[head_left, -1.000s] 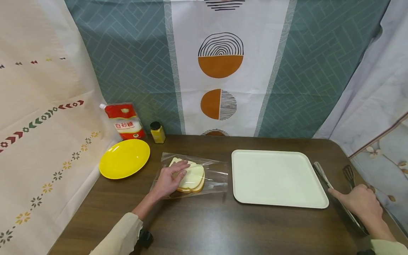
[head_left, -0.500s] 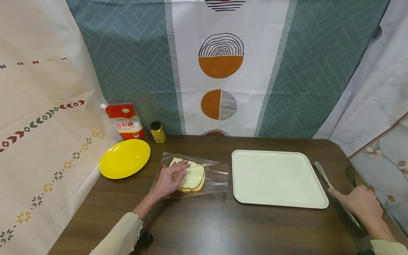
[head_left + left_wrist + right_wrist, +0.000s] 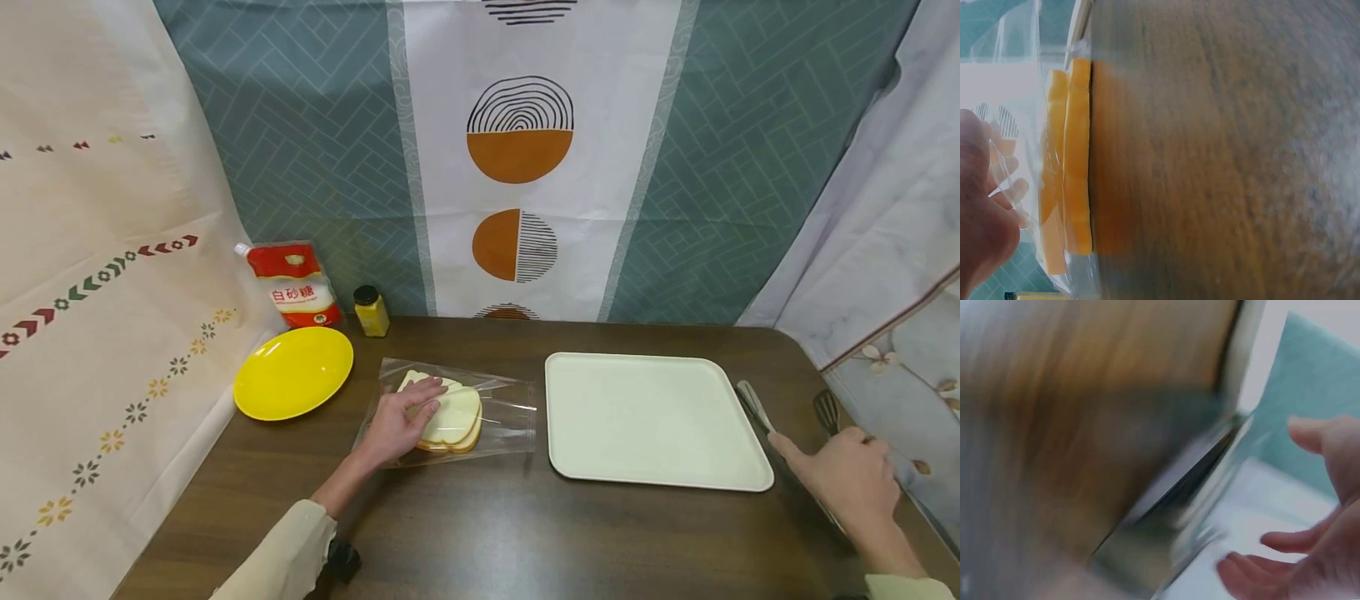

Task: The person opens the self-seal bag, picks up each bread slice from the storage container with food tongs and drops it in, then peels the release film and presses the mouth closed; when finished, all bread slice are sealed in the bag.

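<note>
Bread slices (image 3: 455,417) lie stacked inside a clear plastic bag (image 3: 512,425) on the table, left of the tray. My left hand (image 3: 400,422) rests on the bagged bread, fingers extended across its top. In the left wrist view, the yellow-orange crusts (image 3: 1077,156) show beside my left hand (image 3: 982,206). At the right, my right hand (image 3: 847,479) is over a long metal utensil (image 3: 753,403) with a pale end; the hand covers part of it. The right wrist view shows my right hand (image 3: 1316,550) with fingers apart, beside the blurred utensil.
A white rectangular tray (image 3: 652,421) lies between the bread and the utensils. Beyond my right hand is a dark slotted utensil head (image 3: 827,410). A yellow plate (image 3: 293,373), a red-and-white sugar pouch (image 3: 296,283) and a black-capped yellow jar (image 3: 372,313) stand at the back left.
My right hand has shifted slightly and its fingers have loosened from the metal utensil. The left hand and the bagged bread have stayed in place.
</note>
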Tool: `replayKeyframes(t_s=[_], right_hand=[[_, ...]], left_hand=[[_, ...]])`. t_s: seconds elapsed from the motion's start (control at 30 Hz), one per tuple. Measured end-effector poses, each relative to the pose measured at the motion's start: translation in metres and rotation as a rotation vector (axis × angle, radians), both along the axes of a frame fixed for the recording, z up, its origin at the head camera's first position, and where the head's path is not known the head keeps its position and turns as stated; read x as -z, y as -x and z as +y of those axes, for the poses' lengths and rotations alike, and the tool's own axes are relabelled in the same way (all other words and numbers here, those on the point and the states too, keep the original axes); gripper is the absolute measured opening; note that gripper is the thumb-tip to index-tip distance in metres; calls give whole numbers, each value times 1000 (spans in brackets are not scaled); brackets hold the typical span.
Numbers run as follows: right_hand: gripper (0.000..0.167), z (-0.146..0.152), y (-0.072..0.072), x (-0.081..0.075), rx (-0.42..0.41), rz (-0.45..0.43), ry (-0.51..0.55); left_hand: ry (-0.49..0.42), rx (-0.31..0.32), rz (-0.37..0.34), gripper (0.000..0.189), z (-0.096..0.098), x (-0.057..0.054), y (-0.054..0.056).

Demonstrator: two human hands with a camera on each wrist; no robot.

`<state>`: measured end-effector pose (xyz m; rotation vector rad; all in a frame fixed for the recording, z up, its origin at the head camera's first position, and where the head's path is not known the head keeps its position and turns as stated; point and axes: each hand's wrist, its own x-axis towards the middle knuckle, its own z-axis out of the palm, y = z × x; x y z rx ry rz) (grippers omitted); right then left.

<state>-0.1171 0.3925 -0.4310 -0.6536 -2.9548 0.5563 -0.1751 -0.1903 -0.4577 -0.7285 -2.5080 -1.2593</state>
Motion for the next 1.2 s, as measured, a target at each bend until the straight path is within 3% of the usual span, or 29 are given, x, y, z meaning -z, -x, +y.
replayKeyframes(t_s=[0.07, 0.13, 0.23, 0.3, 0.4, 0.47, 0.57, 0.67, 0.8, 1.0, 1.2], right_hand=[[98, -20, -6, -6, -19, 129, 12], [79, -46, -13, -12, -89, 252, 55], [54, -93, -26, -18, -230, 325, 194], [41, -127, -36, -15, -324, 286, 378], [34, -179, -51, -5, -434, 115, 745], [35, -210, -58, 3, -464, -25, 1004], [42, -247, -63, 16, -494, -154, 1285], [49, -278, -61, 25, -458, -206, 1467], [59, -313, -57, 30, -376, -209, 1611], [64, -347, -46, 31, -252, -113, 1713], [66, -363, -34, 35, -155, -28, 1769]], left_hand=[[-2, 2, -2, 29, 1, 1, 0], [-6, 1, -1, 29, 1, 1, 0], [-12, 4, 16, 30, 2, 2, 0], [-14, 6, 42, 30, 3, 2, 0], [-11, 9, 86, 29, 3, 3, 0], [-4, 10, 105, 29, 3, 3, 1], [17, 8, 101, 30, 4, 4, 3], [42, 1, 79, 30, 5, 5, 4], [53, -4, 68, 29, 5, 3, 3], [51, 3, 94, 30, 7, 2, 1], [66, -2, 53, 30, 6, 1, 1]])
